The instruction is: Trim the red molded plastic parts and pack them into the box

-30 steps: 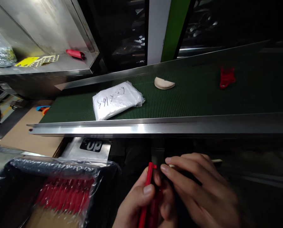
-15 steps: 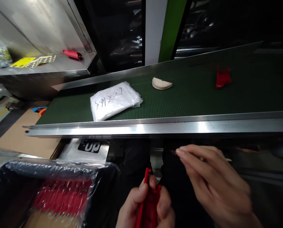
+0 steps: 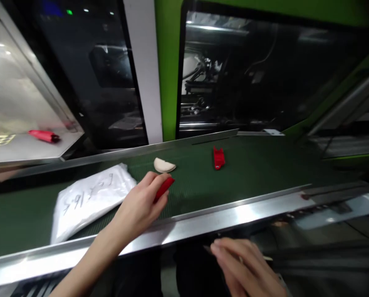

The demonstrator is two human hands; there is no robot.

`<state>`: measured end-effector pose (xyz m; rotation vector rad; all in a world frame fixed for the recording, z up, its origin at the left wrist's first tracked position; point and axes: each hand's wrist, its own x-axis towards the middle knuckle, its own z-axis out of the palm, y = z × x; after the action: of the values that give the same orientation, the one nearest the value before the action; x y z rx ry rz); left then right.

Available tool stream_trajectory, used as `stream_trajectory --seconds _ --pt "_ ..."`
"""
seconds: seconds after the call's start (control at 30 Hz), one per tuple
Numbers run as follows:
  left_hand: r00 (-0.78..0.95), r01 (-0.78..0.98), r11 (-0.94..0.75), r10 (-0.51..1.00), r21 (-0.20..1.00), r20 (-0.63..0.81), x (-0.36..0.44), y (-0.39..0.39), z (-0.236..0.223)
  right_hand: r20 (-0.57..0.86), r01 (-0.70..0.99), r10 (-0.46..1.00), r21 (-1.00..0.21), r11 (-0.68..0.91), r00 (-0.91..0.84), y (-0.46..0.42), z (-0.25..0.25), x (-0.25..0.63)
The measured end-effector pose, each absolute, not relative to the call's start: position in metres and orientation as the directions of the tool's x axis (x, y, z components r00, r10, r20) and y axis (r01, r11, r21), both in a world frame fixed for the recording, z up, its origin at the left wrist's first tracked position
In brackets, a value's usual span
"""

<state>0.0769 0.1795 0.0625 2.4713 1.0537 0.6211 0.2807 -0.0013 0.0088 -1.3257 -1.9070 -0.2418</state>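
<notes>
My left hand (image 3: 144,200) reaches over the green conveyor belt (image 3: 190,185), its fingers wrapped round a red plastic part (image 3: 164,189) that is mostly hidden in the grip. Just beyond the fingers lies a cream-coloured half-round piece (image 3: 164,166). Another red plastic part (image 3: 218,158) rests on the belt farther right. My right hand (image 3: 246,264) is in front of the belt's metal edge, its fingertips pinched together. A thin dark tip pokes out at the fingertips and a pale end shows behind the hand; I cannot make out what it is.
A white plastic-wrapped packet (image 3: 91,200) with handwriting lies on the belt, left of my left forearm. The belt's metal rail (image 3: 215,218) runs along the near side. At left, a metal shelf (image 3: 52,152) bears a red rolled-looking piece (image 3: 44,135). A green-framed machine (image 3: 168,74) stands behind.
My left hand has moved from below the rail up over the belt with the red part in it. The right hand stays pinched near the rail. The view has turned right and up.
</notes>
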Motion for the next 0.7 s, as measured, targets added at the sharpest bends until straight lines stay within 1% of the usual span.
stream_trajectory --seconds 0.07,0.13,0.2,0.27,0.3,0.4,0.53,0.57,0.63,0.7 --pt "0.711 0.563 -0.694 0.684 0.449 0.164 0.095 0.203 0.049 0.699 0.899 0.711 -0.260 0.351 -0.075 0.014 0.025 0.299" --pt "0.756 0.544 -0.725 0.642 0.422 0.129 0.108 0.215 0.035 0.638 0.960 0.770 -0.217 0.175 0.004 0.037 0.041 0.320" --pt "0.770 0.540 -0.737 0.628 0.407 0.116 0.114 0.216 0.026 0.489 0.993 0.870 -0.115 -0.012 0.067 0.067 0.053 0.342" --pt "0.761 0.545 -0.728 0.638 0.416 0.120 0.113 0.212 0.026 0.342 0.994 0.934 -0.018 -0.104 0.104 0.101 0.062 0.360" --pt "0.750 0.548 -0.717 0.649 0.429 0.128 0.111 0.208 0.029 0.296 0.993 0.949 0.008 -0.117 0.109 0.118 0.064 0.368" --pt "0.703 0.552 -0.676 0.692 0.488 0.164 0.097 0.193 0.046 0.218 0.992 0.970 0.043 -0.117 0.105 0.162 0.063 0.379" --pt "0.629 0.555 -0.620 0.749 0.554 0.209 0.073 0.166 0.061 0.154 0.994 0.983 0.026 -0.106 0.100 0.193 0.055 0.383" --pt "0.615 0.526 -0.607 0.755 0.596 0.227 0.067 0.157 0.061 0.151 0.994 0.983 0.015 -0.109 0.106 0.193 0.055 0.382" --pt "0.567 0.400 -0.548 0.778 0.735 0.271 0.060 0.136 0.052 0.148 0.995 0.984 -0.027 -0.100 0.103 0.181 0.056 0.377" --pt "0.456 0.206 -0.390 0.850 0.898 0.264 0.057 0.113 0.038 0.209 0.988 0.978 -0.155 0.010 0.023 0.152 0.059 0.360"
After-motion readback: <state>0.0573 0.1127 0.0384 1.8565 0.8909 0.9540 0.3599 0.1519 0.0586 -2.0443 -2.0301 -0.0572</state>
